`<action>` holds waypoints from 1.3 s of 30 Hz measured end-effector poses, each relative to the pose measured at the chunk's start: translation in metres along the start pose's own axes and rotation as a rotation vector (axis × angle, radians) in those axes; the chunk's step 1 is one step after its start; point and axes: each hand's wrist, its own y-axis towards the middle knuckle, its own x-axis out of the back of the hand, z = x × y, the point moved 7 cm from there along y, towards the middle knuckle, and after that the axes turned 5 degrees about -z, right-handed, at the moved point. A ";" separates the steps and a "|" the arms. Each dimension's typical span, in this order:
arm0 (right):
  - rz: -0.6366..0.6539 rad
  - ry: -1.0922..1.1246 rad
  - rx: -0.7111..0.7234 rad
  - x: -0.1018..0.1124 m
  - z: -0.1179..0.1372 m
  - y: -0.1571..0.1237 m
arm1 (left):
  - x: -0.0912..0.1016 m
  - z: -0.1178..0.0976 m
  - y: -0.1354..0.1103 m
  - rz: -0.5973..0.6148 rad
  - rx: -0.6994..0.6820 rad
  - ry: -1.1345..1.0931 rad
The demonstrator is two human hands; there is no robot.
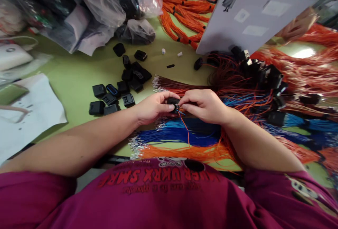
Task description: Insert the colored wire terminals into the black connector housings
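Observation:
My left hand [151, 107] grips a small black plastic connector housing [173, 101] above the green table [79, 70]. My right hand [203, 105] pinches an orange wire [185, 127] at the housing's right side; the wire trails down toward me. Below my hands lie bundles of blue wires [174, 134] and orange wires [179, 151] with bare metal tips. A dark red wire bundle [174, 86] lies just beyond my hands.
Several loose black housings [116, 91] sit to the left. Finished harnesses with black connectors [264, 74] pile up at right. Plastic bags [105, 7], orange wire bundles [185, 14], a grey board [253, 7] and white paper [29, 112] surround them. Another person's hand [298, 26] shows at far right.

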 end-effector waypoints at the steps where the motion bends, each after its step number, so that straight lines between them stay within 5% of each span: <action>1: -0.007 0.048 -0.021 -0.001 -0.001 0.000 | 0.000 0.000 0.000 0.005 -0.005 -0.013; 7: -0.087 0.058 -0.185 0.006 -0.021 -0.001 | 0.002 -0.002 0.002 0.017 -0.035 -0.032; 13: -0.046 -0.275 -0.010 -0.001 -0.008 -0.005 | 0.002 -0.002 0.001 0.000 -0.014 -0.042; 23: -0.017 -0.732 0.064 -0.008 0.004 -0.011 | 0.005 0.000 0.002 -0.018 0.002 0.000; 31: -0.059 -0.915 0.166 -0.015 0.007 -0.015 | 0.005 0.000 0.001 -0.050 -0.006 0.032; 39: -0.017 -0.870 0.205 -0.026 0.007 -0.014 | 0.007 -0.001 0.002 -0.123 0.024 -0.003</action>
